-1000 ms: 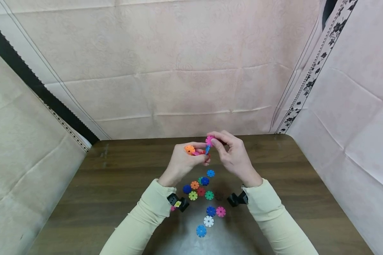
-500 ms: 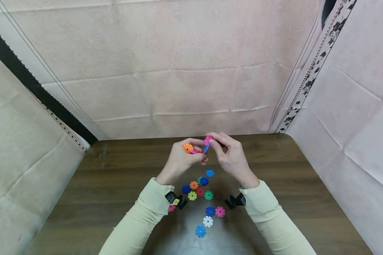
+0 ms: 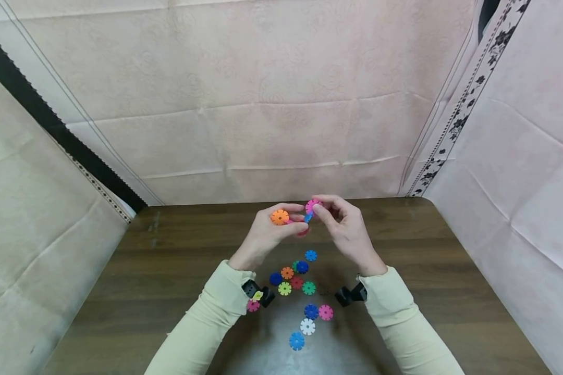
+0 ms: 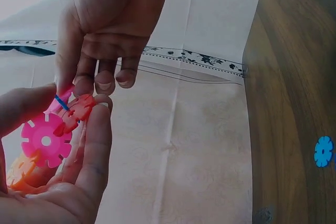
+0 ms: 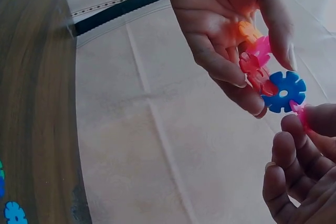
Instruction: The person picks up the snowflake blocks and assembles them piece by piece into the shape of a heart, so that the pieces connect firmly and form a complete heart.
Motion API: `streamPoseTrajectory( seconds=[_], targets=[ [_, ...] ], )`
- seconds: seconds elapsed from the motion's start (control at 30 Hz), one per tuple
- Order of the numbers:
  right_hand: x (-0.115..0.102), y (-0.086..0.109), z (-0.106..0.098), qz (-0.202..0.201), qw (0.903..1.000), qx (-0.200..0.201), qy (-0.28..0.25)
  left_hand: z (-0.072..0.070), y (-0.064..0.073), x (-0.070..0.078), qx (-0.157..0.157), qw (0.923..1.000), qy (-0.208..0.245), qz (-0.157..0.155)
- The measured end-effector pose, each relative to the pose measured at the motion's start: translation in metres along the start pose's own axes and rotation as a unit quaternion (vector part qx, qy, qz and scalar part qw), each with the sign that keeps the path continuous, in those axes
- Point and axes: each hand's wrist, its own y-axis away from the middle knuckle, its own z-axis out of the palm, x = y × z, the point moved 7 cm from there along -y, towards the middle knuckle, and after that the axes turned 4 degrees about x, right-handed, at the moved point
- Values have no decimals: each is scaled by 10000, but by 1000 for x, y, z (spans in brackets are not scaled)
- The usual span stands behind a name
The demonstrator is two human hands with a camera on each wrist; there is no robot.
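Both hands meet over the far part of the table around a chain of flower-shaped interlocking discs. My left hand [image 3: 262, 234] holds the chain, with an orange disc [image 3: 279, 217] near the palm. After it come a pink disc [image 4: 46, 140], red pieces [image 5: 256, 74] and a blue disc [image 5: 286, 93], which the left thumb touches or nearly touches. Between thumb and finger, my right hand [image 3: 349, 232] pinches another pink disc [image 3: 312, 206] at the blue disc's edge. The right fingers partly hide that pink disc, so how deeply its slot sits is unclear.
Loose discs lie on the wooden table [image 3: 183, 291] between the forearms, among them a light blue one [image 3: 311, 255], a yellow one [image 3: 284, 288] and a white one [image 3: 307, 327]. A pink disc [image 3: 253, 305] lies by the left wrist camera. Cloth [image 3: 281, 135] hangs behind the table.
The hands stay joined at the chain. The right hand and its pink disc have shifted slightly right, and the orange disc in the left hand has turned more face-on to the head camera.
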Motion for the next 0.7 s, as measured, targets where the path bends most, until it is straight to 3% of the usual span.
streamPoseTrajectory(
  seconds=[0.23,0.33,0.4,0.47,0.57,0.63,0.7],
  targets=[
    [43,1,-5,222,9995,61,207,-2,-2,1,75,9992,386,46],
    [61,7,-1,507,9962,-341,628,-3,-3,3,45,9969,782,97],
    [78,14,6,827,9869,-926,1034,-3,-3,3,11,9950,989,105],
    [97,27,15,1260,9657,-1672,1533,-3,-3,4,-13,9941,1082,121],
    [124,53,28,1913,9131,-2809,2253,-4,-2,3,11,9950,982,159],
    [137,70,34,2245,8763,-3321,2670,-5,-2,3,38,9957,905,179],
    [146,83,38,2383,8486,-3588,3073,-5,-2,3,54,9960,868,200]
  ],
)
